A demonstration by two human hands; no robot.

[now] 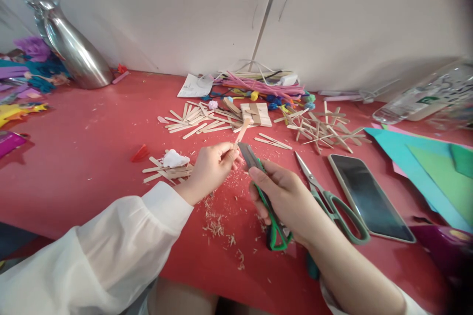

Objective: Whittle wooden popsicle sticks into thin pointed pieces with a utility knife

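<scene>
Between the fingertips of my left hand (216,165) is a wooden craft stick (242,131), its free end pointing away from me. My right hand (283,192) is wrapped round a green and black utility knife (274,229). The knife's grey blade (250,155) is out, and its tip is close to the stick by my left fingertips; whether they touch I cannot tell. Wood shavings (214,226) are scattered on the red table below both hands. Beside my left wrist lie several craft sticks (151,177) with a crumpled white piece (175,158) on top.
Ahead lie loose craft sticks (192,114), a stick panel (263,114), a tangled stick pile (325,130) and pink pipe cleaners (254,83). Scissors (334,204), a phone (371,197) and coloured paper (417,167) are at right. A steel jug (74,47) stands back left, a clear bottle (424,93) far right.
</scene>
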